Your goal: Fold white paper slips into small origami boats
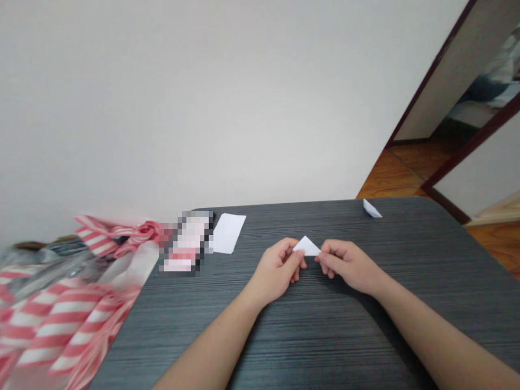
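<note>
A small piece of white paper (307,247), folded into a triangle with its peak pointing away from me, is held above the dark table (268,325). My left hand (280,265) pinches its left corner between thumb and fingers. At the right corner, my right hand (343,262) grips it the same way, thumb on top. Both hands are closed, and the curled fingertips show beneath the paper.
A stack of white paper sheets (229,233) lies at the back left, beside a pixelated phone-like object (187,241). Toward the back right rests another folded white paper (371,209). Red-and-white striped cloth (60,319) is heaped left of the table. A wall (244,97) stands behind.
</note>
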A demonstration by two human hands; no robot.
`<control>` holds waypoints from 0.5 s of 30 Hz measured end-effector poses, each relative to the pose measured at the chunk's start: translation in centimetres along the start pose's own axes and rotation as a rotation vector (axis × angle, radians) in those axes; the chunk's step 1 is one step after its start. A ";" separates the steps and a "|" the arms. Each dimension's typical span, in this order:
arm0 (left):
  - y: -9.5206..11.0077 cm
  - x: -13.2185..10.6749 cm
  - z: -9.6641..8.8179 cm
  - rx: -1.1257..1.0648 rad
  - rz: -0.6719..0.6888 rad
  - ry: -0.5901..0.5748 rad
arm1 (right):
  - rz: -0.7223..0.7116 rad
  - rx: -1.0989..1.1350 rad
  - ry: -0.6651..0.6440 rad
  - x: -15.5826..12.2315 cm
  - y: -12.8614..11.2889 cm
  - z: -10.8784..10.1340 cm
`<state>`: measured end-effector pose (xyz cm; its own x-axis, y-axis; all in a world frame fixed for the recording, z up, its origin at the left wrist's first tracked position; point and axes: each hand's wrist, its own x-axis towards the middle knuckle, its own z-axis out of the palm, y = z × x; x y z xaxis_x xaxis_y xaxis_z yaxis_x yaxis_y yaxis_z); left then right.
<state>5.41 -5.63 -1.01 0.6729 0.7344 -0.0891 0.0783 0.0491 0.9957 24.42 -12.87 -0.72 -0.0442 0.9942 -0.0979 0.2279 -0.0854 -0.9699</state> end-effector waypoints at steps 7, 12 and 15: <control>-0.7 -0.1 0.0 -0.016 0.043 -0.024 | -0.002 -0.086 -0.003 0.0 -0.3 -0.1; -0.8 -0.1 -0.3 0.192 0.113 -0.048 | -0.008 -0.091 -0.002 0.0 -0.4 -0.1; -0.7 -0.2 -0.5 0.303 0.164 -0.065 | -0.012 -0.088 -0.003 0.0 -0.3 -0.1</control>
<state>4.90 -5.47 -1.69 0.7393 0.6707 0.0600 0.1735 -0.2758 0.9454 24.44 -12.82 -0.38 -0.0502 0.9949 -0.0869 0.3118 -0.0671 -0.9478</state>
